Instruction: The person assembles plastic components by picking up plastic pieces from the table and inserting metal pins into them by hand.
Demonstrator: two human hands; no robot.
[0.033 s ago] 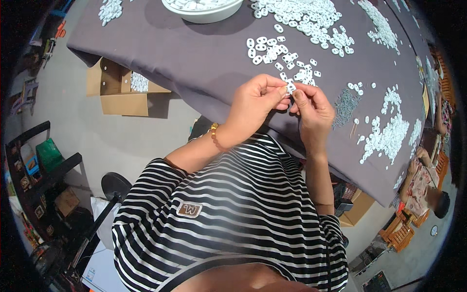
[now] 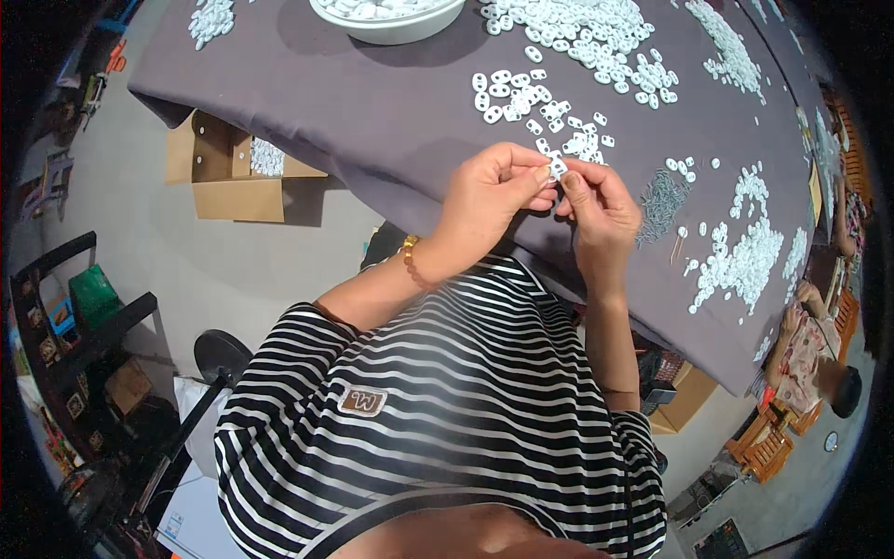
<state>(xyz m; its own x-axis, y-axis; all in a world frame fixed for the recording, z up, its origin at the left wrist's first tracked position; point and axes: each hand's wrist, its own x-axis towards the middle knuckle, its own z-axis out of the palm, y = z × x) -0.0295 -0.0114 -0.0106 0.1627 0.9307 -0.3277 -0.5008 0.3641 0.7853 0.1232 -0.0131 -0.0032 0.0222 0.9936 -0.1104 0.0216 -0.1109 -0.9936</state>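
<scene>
My left hand pinches a small white plastic piece with holes between thumb and fingertips, just above the table's near edge. Against the piece's other side, my right hand is closed in a pinch; anything smaller between those fingers is hidden. Just beyond my fingertips lie loose square white pieces and oval two-holed white pieces. To the right of my right hand is a heap of small grey screws.
A dark cloth covers the table. On it are a white bowl of white parts, a large heap of oval pieces and smaller white parts. An open cardboard box stands at left on the floor. Another person sits far right.
</scene>
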